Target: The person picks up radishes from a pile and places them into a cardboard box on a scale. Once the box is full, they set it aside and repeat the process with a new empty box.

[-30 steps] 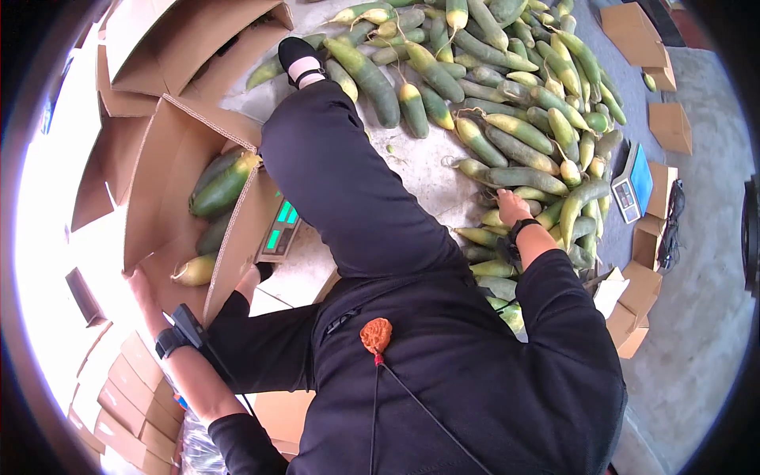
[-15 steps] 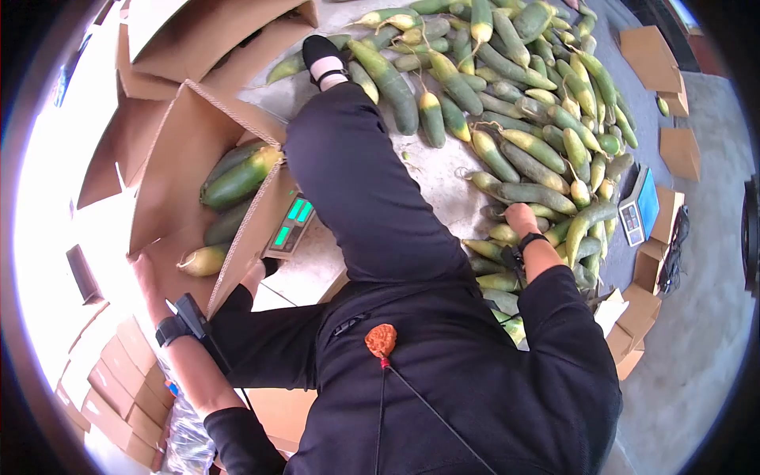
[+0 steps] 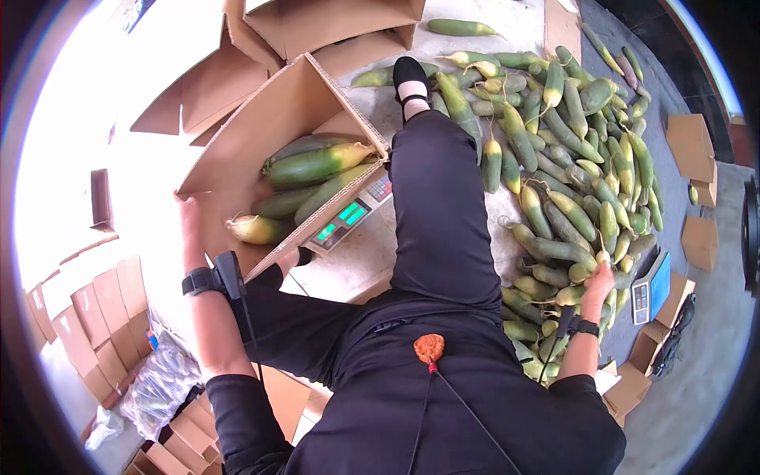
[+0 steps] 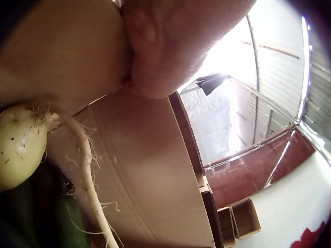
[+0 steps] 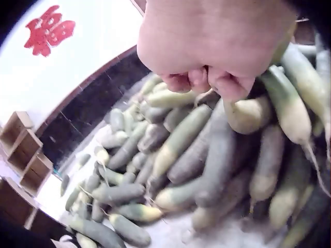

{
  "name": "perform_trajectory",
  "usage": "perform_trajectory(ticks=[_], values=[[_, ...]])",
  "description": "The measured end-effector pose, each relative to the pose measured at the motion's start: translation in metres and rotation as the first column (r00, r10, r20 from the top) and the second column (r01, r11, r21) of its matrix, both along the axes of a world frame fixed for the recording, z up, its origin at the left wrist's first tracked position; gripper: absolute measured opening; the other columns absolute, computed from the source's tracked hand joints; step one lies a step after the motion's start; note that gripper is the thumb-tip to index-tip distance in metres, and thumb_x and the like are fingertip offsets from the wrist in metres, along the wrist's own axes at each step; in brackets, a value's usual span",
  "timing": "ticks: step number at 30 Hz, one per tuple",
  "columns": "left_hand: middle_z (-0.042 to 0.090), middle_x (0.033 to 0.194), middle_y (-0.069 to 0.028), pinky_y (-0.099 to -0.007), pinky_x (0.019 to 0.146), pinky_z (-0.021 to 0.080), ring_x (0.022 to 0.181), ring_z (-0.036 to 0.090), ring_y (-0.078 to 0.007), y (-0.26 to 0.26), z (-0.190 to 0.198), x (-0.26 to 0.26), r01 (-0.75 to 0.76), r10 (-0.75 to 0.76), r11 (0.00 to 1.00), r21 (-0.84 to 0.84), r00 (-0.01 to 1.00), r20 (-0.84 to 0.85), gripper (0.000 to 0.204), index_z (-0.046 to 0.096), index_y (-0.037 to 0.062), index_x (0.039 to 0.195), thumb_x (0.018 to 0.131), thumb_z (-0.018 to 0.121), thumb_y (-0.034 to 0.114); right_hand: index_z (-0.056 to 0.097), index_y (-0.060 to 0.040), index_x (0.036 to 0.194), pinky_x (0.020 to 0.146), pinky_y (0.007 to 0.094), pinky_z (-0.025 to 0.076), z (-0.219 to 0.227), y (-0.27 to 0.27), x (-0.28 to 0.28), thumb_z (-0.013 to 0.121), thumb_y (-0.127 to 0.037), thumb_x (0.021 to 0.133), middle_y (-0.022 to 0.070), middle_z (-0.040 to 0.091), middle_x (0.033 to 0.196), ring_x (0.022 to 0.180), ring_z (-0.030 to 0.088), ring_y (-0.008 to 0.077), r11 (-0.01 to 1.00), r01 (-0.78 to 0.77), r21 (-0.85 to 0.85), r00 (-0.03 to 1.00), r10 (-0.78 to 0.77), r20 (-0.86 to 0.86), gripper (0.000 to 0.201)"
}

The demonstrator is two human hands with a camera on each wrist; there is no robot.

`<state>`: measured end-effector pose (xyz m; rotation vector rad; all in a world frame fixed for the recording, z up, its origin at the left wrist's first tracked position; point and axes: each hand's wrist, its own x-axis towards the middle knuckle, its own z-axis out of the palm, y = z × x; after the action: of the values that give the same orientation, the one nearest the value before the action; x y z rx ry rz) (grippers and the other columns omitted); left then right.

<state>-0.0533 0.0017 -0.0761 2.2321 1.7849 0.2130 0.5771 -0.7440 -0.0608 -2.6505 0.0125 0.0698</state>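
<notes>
Since half a second ago, the right hand (image 3: 598, 279) has slid further into the heap and now closes on a green radish (image 3: 571, 295) at the near edge of the pile (image 3: 582, 158), while the left hand (image 3: 188, 215) stays on the far wall of the cardboard box (image 3: 261, 119). The radish lies on the floor among its neighbours, directly under the right fingers (image 5: 227, 85), which in the wrist view are curled tight around its pale, rounded end (image 5: 248, 113). It looks like a dense, heavy, rigid root with smooth skin that could slip if dusty; a grip around the thick middle would probably balance it better than the tapered tip, and the thin tail root seems too frail to pull on.

The right arm reaches down and out beside the raised knee, wrist bent, palm down on the heap. The left arm stretches forward, its fingers lying straight and together along the box wall, thumb side against the cardboard (image 4: 150, 170). Just below those fingers, inside the box, rests a yellowish radish end (image 4: 18, 144) with a stringy root. Beyond them, more radishes (image 3: 317, 166) fill the box. Between the two hands a scale (image 3: 348, 218) with a lit green display sits under the box flap.
</notes>
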Motion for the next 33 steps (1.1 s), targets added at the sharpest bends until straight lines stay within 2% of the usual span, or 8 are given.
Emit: perform_trajectory(ticks=[2, 5, 7, 14, 20, 24, 26, 33], values=[[0.059, 0.102, -0.0302, -0.0414, 0.104, 0.035, 0.091, 0.061, -0.0372, -0.007, 0.046, 0.090, -0.278, 0.274, 0.960, -0.004, 0.941, 0.198, 0.027, 0.060, -0.0080, 0.104, 0.083, 0.045, 0.003, 0.040, -0.0099, 0.060, 0.040, 0.0249, 0.019, 0.066, 0.069, -0.003, 0.048, -0.022, 0.093, -0.0032, 0.032, 0.054, 0.044, 0.029, 0.0084, 0.703, 0.349, 0.619, 0.936, -0.290, -0.199, 0.036], [0.060, 0.091, -0.0312, -0.0413, 0.097, 0.042, 0.084, 0.062, -0.0376, 0.035, -0.012, 0.036, -0.028, 0.027, 0.993, 0.113, 1.000, 0.013, 0.034, 0.053, -0.0083, 0.115, 0.084, 0.043, 0.001, 0.035, -0.0135, 0.060, 0.042, 0.0253, 0.018, 0.121, 0.124, 0.010, 0.047, -0.024, 0.095, -0.0038, 0.027, 0.056, 0.046, 0.021, 0.0075, 0.488, 0.219, 0.845, 0.976, -0.100, -0.195, 0.038], [0.059, 0.097, -0.0297, -0.0420, 0.089, 0.044, 0.088, 0.060, -0.0370, 0.006, 0.035, 0.079, -0.192, 0.192, 0.981, -0.016, 0.974, 0.119, 0.048, 0.033, -0.0015, 0.130, 0.083, 0.041, 0.005, 0.033, -0.0128, 0.060, 0.045, 0.0249, 0.019, 0.168, 0.174, 0.006, 0.045, -0.025, 0.096, -0.0034, 0.025, 0.057, 0.049, 0.022, 0.0081, 0.372, 0.067, 0.926, 0.985, 0.123, -0.120, 0.040], [0.057, 0.109, -0.0262, -0.0397, 0.087, 0.044, 0.098, 0.058, -0.0377, -0.006, 0.043, 0.096, -0.293, 0.323, 0.945, -0.146, 0.905, 0.277, 0.066, 0.017, 0.0029, 0.143, 0.082, 0.041, 0.007, 0.031, -0.0123, 0.061, 0.051, 0.0241, 0.022, 0.295, 0.351, -0.038, 0.038, -0.021, 0.098, -0.0014, 0.023, 0.061, 0.055, 0.022, 0.0089, -0.235, -0.190, 0.953, 0.624, 0.720, 0.302, 0.039], [0.057, 0.110, -0.0261, -0.0395, 0.088, 0.044, 0.100, 0.057, -0.0373, 0.003, 0.040, 0.083, -0.316, 0.330, 0.944, -0.096, 0.898, 0.290, 0.064, 0.019, 0.0022, 0.142, 0.082, 0.041, 0.007, 0.034, -0.0188, 0.059, 0.040, 0.0201, 0.031, 0.324, 0.514, -0.080, 0.044, -0.018, 0.094, -0.0077, 0.034, 0.049, 0.043, 0.031, 0.0039, -0.721, 0.174, 0.671, 0.016, 0.684, 0.730, 0.037], [0.057, 0.111, -0.0261, -0.0394, 0.089, 0.043, 0.101, 0.057, -0.0370, 0.010, 0.038, 0.076, -0.277, 0.289, 0.957, -0.082, 0.913, 0.288, 0.064, 0.021, 0.0016, 0.142, 0.082, 0.042, 0.006, 0.051, -0.0016, 0.062, 0.044, 0.0320, 0.042, 0.283, 0.571, -0.178, 0.051, -0.012, 0.082, 0.0090, 0.050, 0.054, 0.040, 0.048, 0.0199, -0.365, 0.278, 0.889, 0.433, 0.873, 0.223, 0.022], [0.057, 0.111, -0.0261, -0.0393, 0.090, 0.043, 0.102, 0.056, -0.0369, 0.014, 0.035, 0.072, -0.249, 0.260, 0.965, -0.077, 0.922, 0.288, 0.063, 0.022, 0.0013, 0.141, 0.082, 0.042, 0.006, 0.050, -0.0020, 0.061, 0.043, 0.0308, 0.040, 0.260, 0.574, -0.211, 0.051, -0.013, 0.083, 0.0074, 0.048, 0.053, 0.042, 0.048, 0.0172, -0.160, 0.406, 0.900, 0.376, 0.926, -0.004, 0.025], [0.054, 0.116, -0.0264, -0.0391, 0.094, 0.041, 0.109, 0.054, -0.0360, 0.021, 0.034, 0.073, -0.186, 0.198, 0.980, -0.070, 0.948, 0.249, 0.058, 0.029, -0.0031, 0.137, 0.082, 0.043, 0.006, 0.061, 0.0005, 0.076, 0.059, 0.0277, 0.044, 0.146, 0.562, -0.252, 0.059, -0.016, 0.088, 0.0047, 0.060, 0.069, 0.065, 0.055, 0.0107, 0.041, -0.325, 0.945, 0.384, 0.919, 0.092, 0.020]])
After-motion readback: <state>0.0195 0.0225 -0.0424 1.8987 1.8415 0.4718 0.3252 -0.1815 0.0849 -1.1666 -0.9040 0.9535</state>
